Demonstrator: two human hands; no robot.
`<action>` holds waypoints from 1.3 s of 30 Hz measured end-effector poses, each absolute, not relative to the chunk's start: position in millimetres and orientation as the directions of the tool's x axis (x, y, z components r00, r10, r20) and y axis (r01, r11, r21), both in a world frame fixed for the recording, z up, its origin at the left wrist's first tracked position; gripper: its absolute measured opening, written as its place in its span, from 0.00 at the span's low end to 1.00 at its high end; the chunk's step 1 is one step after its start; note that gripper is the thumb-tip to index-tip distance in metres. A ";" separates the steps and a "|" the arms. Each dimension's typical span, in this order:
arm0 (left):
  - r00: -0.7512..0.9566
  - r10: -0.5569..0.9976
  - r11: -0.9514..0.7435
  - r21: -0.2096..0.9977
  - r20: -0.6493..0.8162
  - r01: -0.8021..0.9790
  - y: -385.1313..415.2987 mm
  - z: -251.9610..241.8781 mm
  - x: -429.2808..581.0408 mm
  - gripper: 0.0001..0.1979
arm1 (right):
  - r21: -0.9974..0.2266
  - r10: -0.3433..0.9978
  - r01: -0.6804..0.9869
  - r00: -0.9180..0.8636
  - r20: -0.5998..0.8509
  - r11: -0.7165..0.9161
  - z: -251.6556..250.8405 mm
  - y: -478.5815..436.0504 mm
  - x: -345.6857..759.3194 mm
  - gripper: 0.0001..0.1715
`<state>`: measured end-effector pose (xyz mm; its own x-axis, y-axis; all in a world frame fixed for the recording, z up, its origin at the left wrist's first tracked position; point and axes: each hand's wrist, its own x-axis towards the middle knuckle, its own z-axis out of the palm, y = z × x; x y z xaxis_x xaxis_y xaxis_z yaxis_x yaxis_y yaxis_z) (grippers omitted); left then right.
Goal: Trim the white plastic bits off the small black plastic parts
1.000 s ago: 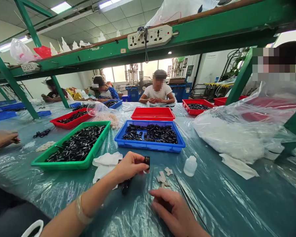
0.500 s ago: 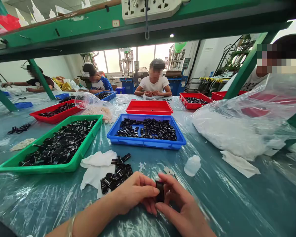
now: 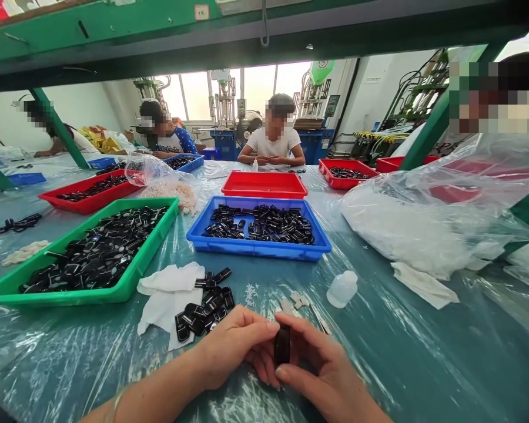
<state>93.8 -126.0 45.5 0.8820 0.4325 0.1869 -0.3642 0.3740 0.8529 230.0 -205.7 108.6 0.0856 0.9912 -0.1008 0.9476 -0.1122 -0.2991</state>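
Observation:
A small black part (image 3: pixel 283 345) stands upright between my two hands, low in the middle of the view. My left hand (image 3: pixel 235 346) pinches its left side, thumb at the upper edge. My right hand (image 3: pixel 317 358) grips it from the right, fingertips at its top and thumb at its bottom. Left of my hands, a pile of black parts (image 3: pixel 203 311) lies partly on a white cloth (image 3: pixel 165 299). Just beyond my fingers are small pale pieces (image 3: pixel 297 300), a thin tool (image 3: pixel 320 319) and a translucent white bottle (image 3: pixel 342 289).
A blue tray (image 3: pixel 260 249) and a green tray (image 3: pixel 158 241) hold many black parts. A red tray (image 3: pixel 264 185) sits behind the blue one. Clear plastic bags (image 3: pixel 405 235) bulge at the right. Several people sit around the table; a green frame (image 3: pixel 158 53) spans overhead.
The view has tilted down slightly and shifted. The black part has turned a little between my fingers, and the thin tool beyond my right hand now shows.

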 end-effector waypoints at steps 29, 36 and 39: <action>0.665 0.656 -0.203 0.932 0.357 -0.300 -135.0 50.4 89.6 0.17 | 0.406 0.794 0.703 0.599 0.106 -0.584 148.4 -216.6 231.4 0.22; 0.741 0.637 0.063 0.944 0.211 -0.324 -136.4 53.2 92.4 0.24 | 0.377 0.783 0.698 0.604 0.146 -0.609 144.2 -210.7 242.5 0.24; 0.730 0.649 0.053 0.944 0.215 -0.325 -135.7 54.3 91.2 0.22 | 0.330 0.797 0.729 0.580 0.169 -0.600 150.1 -211.6 238.1 0.24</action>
<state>91.2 -135.7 54.3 0.7302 0.6487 0.2146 -0.3246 0.0529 0.9444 238.1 -211.6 150.1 0.5799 0.7969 0.1691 0.7285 -0.6002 0.3302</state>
